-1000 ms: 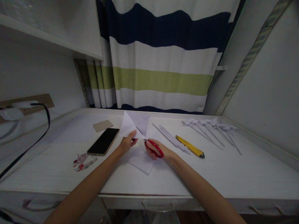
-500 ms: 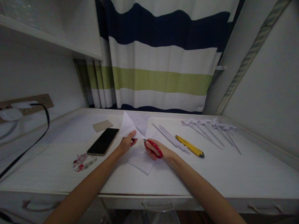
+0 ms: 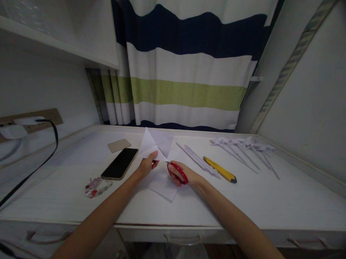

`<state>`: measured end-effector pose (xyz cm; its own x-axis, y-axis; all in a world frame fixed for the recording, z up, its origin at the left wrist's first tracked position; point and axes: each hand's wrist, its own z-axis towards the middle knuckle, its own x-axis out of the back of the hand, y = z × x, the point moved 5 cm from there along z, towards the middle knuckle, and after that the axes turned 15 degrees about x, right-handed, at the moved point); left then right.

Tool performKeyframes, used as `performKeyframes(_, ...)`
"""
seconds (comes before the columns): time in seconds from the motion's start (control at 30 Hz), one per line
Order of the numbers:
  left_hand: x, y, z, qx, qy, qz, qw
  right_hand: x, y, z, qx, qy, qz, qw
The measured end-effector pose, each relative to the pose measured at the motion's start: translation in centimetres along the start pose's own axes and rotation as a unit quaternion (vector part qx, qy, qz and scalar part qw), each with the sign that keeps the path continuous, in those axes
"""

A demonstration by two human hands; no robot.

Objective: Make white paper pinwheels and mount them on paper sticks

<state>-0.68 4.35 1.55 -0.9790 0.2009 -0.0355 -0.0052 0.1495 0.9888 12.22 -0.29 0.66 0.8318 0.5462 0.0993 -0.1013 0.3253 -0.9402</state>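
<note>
Our left hand (image 3: 146, 166) pinched folded white paper (image 3: 148, 143); our right hand (image 3: 191, 174) gripped red-handled metal scissors (image 3: 180, 169) — a slack hold risked tearing.

The room is a bit dark. A big curtain (image 3: 185, 92) hangs behind the white desk (image 3: 279, 205), with white, dark blue and green stripes. A shelf (image 3: 57, 48) juts from the left wall (image 3: 30, 86), higher than a socket (image 3: 55, 115) with white plugs (image 3: 12, 132). The desk has drawers (image 3: 143, 234) with handles (image 3: 182, 243), and some brown floor (image 3: 222, 254) shows below
</note>
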Motion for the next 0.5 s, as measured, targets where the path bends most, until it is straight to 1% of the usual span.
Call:
performKeyframes(0.2,0.3,0.1,0.2,-0.011,0.013,0.010,1.000,0.1,0.2,-0.1,-0.009,-0.010,-0.021,1.000)
performKeyframes(0.37,0.9,0.6,0.5,-0.025,0.036,0.019,0.999,0.9,0.6,-0.1,-0.026,-0.007,-0.042,0.999)
performKeyframes(0.43,1.5,0.8,0.9,-0.034,0.047,0.021,0.998,1.5,0.7,-0.1,-0.035,0.006,-0.054,0.998)
performKeyframes(0.5,2.0,0.8,1.3,-0.041,0.056,0.023,0.997,2.4,0.6,0.0,-0.039,0.039,-0.070,0.996)
